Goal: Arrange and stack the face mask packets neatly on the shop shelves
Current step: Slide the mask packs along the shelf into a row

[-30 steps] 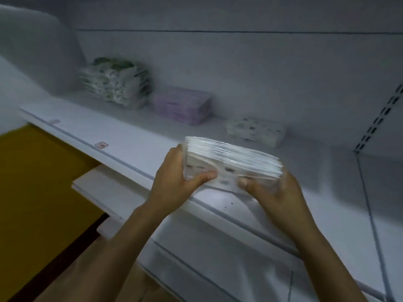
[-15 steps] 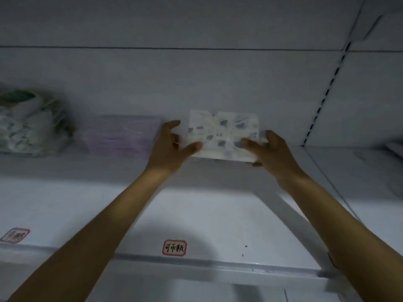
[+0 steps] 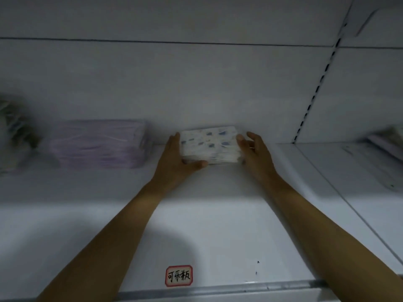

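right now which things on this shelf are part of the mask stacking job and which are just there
Part of the job:
- white patterned packet stack, held by left hand and right hand
- purple packet stack
- shelf

Just there:
- red-bordered label
- slotted upright

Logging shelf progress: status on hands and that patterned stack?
Left hand and right hand grip the ends of the patterned mask packet stack. Stack down on shelf by back wall. Purple mask stack left, apart; nothing blocking.
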A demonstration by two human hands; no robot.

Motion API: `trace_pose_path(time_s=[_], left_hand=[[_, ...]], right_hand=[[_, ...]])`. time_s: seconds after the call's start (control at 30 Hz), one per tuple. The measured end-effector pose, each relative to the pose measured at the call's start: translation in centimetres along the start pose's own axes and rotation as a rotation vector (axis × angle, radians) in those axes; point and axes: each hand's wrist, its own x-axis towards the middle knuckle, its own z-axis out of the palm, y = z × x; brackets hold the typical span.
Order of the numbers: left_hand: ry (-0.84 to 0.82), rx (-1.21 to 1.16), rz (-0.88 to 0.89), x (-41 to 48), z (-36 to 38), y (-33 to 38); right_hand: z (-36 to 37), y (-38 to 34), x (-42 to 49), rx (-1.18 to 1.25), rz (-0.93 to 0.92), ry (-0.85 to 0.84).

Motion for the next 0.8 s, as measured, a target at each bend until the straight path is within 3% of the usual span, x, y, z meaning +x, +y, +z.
trace_pose_path(time_s=[0.23,0.4,0.57,0.8], left_hand=[[0.047,0.116,-0.011,1.0,2.0,0.5],[0.061,0.114,0.008,1.0,2.3,0.2],[0.065,0.006,-0.05,1.0,1.9,0.2],[0.112,-0.052,-0.034,1.7,1.8,-0.4]], right_hand=[[0.2,0.9,0.6,-0.161,-0.164,-0.109],[0.1,1.5,1.0,-0.195,-0.163,-0.101],[0.0,1.5,1.4,-0.098,-0.018,-0.1],[0.1,1.5,1.1,-0.084,-0.067,-0.07]])
